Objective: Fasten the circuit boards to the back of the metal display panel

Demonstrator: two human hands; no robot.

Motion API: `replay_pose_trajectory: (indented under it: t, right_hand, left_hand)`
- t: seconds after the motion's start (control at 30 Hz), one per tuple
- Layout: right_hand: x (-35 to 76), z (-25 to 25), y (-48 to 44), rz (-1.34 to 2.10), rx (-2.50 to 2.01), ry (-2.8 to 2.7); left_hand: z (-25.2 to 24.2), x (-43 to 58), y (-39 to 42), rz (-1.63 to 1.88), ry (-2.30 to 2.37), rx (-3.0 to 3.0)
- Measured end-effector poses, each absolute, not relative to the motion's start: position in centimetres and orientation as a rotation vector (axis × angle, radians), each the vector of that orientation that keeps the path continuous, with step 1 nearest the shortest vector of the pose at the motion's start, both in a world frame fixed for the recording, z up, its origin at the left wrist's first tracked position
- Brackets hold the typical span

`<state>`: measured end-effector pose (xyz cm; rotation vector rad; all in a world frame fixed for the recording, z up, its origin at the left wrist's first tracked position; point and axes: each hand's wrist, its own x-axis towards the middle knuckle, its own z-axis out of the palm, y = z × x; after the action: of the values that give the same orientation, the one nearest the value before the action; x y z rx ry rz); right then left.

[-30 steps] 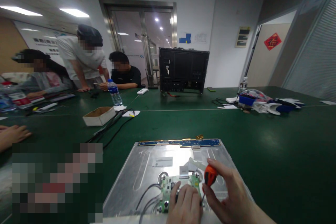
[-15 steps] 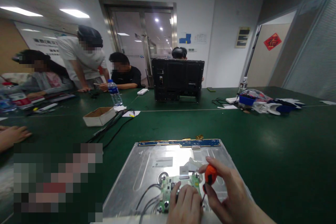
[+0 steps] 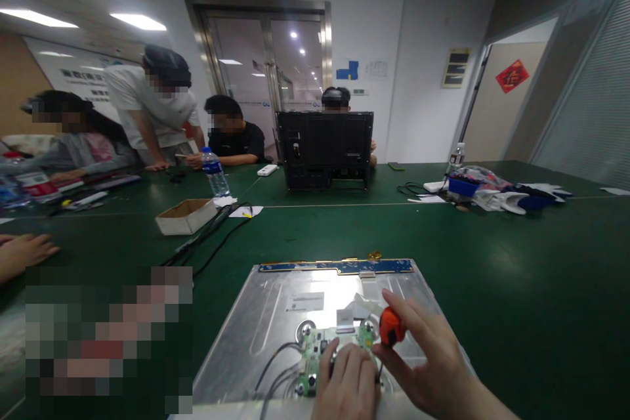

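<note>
A bare metal display panel [image 3: 268, 335] lies in front of me, with a blue circuit strip [image 3: 374, 266] along its far edge. On it sits a green circuit board [image 3: 309, 357] with dark cables [image 3: 275, 367] leaving its left side. My left hand [image 3: 348, 380] is on this board, fingers bent, close together and pressed down; their undersides are hidden. My right hand [image 3: 433, 361] pinches the orange handle of a screwdriver [image 3: 392, 327] between thumb and fingers. Its thin shaft points down beside my left hand, and the tip is out of sight.
An open box [image 3: 184, 223] and black cables [image 3: 216, 243] lie left of the panel, with a water bottle [image 3: 215, 174] behind. A black screen unit [image 3: 325, 151] stands upright opposite. Blue bins [image 3: 462, 188] with bags are right. Another person's hand [image 3: 29, 252] rests at left; several people sit or stand beyond.
The fingers of my right hand have shifted round the screwdriver handle, which has moved slightly left. My left hand stays on the board. The black screen unit opposite has moved a little left.
</note>
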<state>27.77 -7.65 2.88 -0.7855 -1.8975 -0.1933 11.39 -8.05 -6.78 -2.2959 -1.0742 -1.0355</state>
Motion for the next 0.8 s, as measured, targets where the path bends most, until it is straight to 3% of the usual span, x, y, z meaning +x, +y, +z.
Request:
replay_pose_trajectory:
  t: [0.4,0.8]
  right_hand:
    - [28.4,1.0,-7.9,-0.011,-0.760,-1.905]
    - [28.1,1.6,-7.6,-0.049,-0.716,-1.895]
  left_hand:
    - [-6.8,11.5,-8.1,-1.019,-1.093,-2.344]
    - [-6.6,11.4,-8.2,-1.031,-1.095,-2.380]
